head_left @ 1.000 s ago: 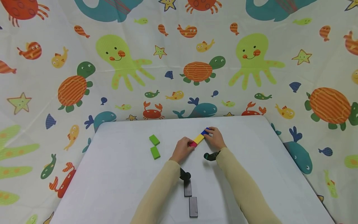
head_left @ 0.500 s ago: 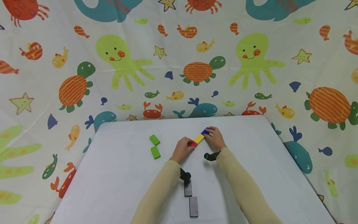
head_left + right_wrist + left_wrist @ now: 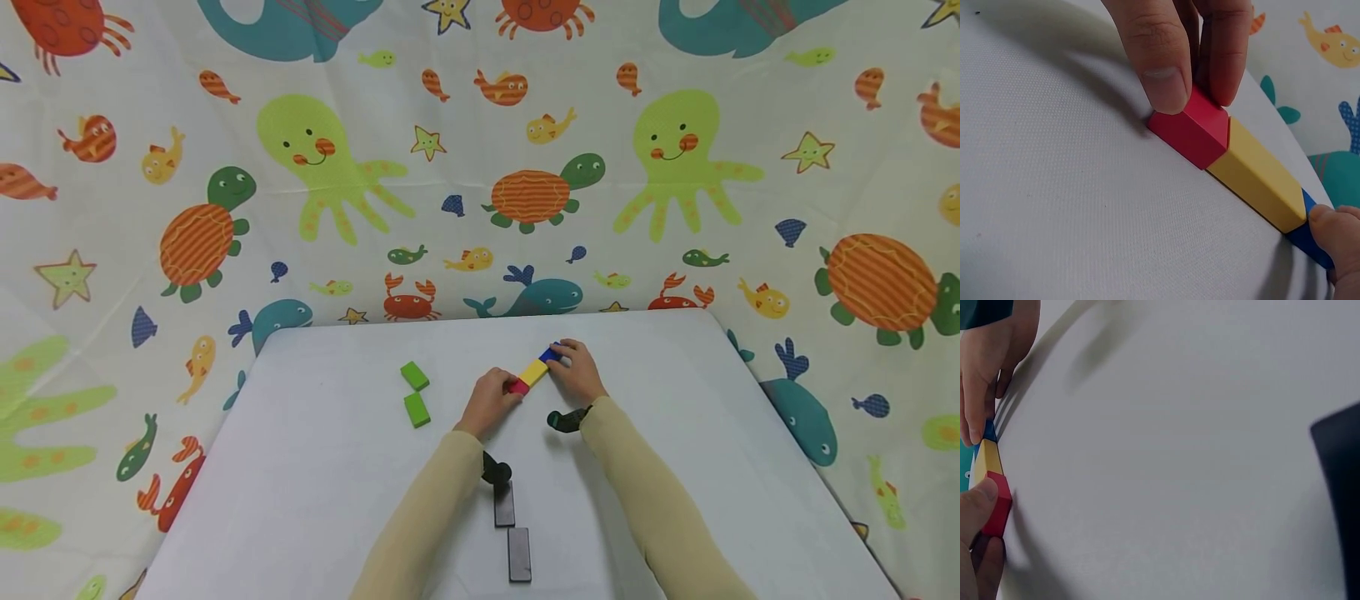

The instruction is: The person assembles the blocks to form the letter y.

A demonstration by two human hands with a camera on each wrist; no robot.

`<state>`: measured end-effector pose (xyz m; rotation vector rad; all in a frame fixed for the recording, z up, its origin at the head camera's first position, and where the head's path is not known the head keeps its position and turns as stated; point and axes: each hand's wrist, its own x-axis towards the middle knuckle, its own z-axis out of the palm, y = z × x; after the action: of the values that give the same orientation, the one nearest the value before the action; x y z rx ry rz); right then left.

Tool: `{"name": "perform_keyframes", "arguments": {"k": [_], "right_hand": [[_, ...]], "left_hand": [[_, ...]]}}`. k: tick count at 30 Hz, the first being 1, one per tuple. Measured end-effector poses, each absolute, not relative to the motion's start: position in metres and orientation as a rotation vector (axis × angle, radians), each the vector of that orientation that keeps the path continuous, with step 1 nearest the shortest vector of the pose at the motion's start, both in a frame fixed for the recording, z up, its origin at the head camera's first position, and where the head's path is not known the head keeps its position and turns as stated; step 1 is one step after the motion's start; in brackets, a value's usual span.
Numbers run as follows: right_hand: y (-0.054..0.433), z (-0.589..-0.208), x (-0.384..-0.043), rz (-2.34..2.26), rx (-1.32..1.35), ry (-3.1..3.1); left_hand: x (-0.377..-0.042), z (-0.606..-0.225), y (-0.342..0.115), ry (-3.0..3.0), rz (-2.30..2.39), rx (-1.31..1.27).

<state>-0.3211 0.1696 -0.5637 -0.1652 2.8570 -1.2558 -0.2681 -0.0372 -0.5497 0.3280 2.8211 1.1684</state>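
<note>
A red block point(image 3: 519, 386), a yellow block point(image 3: 1259, 176) and a blue block point(image 3: 550, 354) lie end to end in a slanting row on the white table. My left hand point(image 3: 491, 400) pinches the red block at the near end, thumb on one side and fingers on the other, as the right wrist view shows. At the far end, my right hand point(image 3: 577, 372) grips the blue block, which its fingers partly cover. The yellow block sits between them, touching both, with neither hand on it.
Two green blocks point(image 3: 414, 375) lie to the left, corner to corner. Two dark grey blocks point(image 3: 519, 554) lie near the front, one partly under the black wrist camera point(image 3: 497, 470) of the left arm. A patterned cloth point(image 3: 450, 242) hangs behind the table point(image 3: 315, 483).
</note>
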Motion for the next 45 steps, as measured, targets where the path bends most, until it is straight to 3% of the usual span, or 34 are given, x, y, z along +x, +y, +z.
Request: {"name": "perform_keyframes", "arguments": {"k": [25,45], "right_hand": [[0.156,-0.552,-0.279,-1.458,0.000,2.890],[0.125,-0.562,-0.259,-1.504,-0.182,2.878]], "left_hand": [[-0.267,-0.546,-0.047,2.754,1.217,0.299],[-0.271,-0.549,-0.064,2.762,1.192,0.413]]}}
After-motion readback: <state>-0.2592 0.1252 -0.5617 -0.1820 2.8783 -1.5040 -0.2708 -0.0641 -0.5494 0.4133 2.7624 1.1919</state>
